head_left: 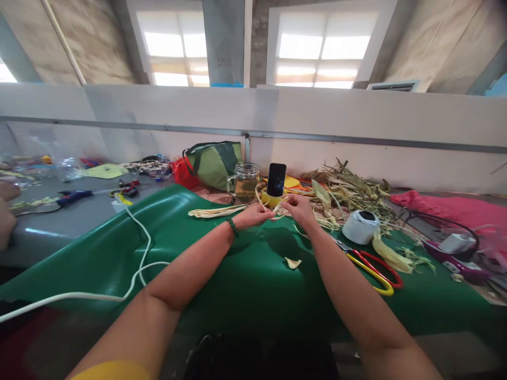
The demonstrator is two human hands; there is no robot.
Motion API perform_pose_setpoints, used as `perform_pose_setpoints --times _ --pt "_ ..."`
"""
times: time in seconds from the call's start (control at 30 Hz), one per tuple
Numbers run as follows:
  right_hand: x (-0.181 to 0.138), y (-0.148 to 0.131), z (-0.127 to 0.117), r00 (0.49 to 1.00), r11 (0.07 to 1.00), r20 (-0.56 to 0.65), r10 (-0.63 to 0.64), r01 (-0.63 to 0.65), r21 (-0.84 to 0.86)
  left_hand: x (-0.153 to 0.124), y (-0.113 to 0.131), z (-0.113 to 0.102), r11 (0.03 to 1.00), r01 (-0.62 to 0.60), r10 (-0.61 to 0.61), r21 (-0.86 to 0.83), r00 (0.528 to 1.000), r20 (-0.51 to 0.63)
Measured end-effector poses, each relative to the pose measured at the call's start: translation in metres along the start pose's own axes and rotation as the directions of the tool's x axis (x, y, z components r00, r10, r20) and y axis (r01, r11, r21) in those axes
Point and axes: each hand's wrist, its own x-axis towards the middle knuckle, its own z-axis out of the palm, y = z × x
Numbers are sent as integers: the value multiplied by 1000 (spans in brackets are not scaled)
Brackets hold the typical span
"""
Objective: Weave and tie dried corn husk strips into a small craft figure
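Observation:
Both my hands meet over the green mat [237,264], in front of a phone [276,179] propped in a yellow cup. My left hand [255,215], with a green bead bracelet on the wrist, is closed on pale corn husk strips [216,211] that trail to the left. My right hand [298,207] pinches the same husk strips from the right side. A small husk scrap [293,262] lies on the mat below my hands.
A glass mug [244,182] and a green bag [212,162] stand behind. A pile of dried husks [348,190], a white tape roll [360,227] and red-yellow scissors [372,269] lie right. A white cable [134,274] crosses left. Another person's hand [6,211] shows at the far left.

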Motion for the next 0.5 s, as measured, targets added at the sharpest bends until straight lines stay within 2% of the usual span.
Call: perform_pose_setpoints --times 0.07,0.13,0.2,0.27,0.5 --pt "-1 -3 -2 989 986 -23 -147 145 -88 3 -3 0 995 9 2 99 994 -108" --pt "-5 -9 1 954 947 78 -288 296 -123 6 -6 2 979 -18 59 204 978 -200" --pt "-10 -16 6 917 919 199 -346 374 -126 10 -9 7 959 -65 129 277 967 -221" --pt "-15 -22 11 903 906 240 -357 397 -145 12 -12 11 949 -93 159 300 966 -206" --pt "-33 -37 18 867 838 211 -451 492 -233 27 -25 21 999 -28 37 45 978 -207"
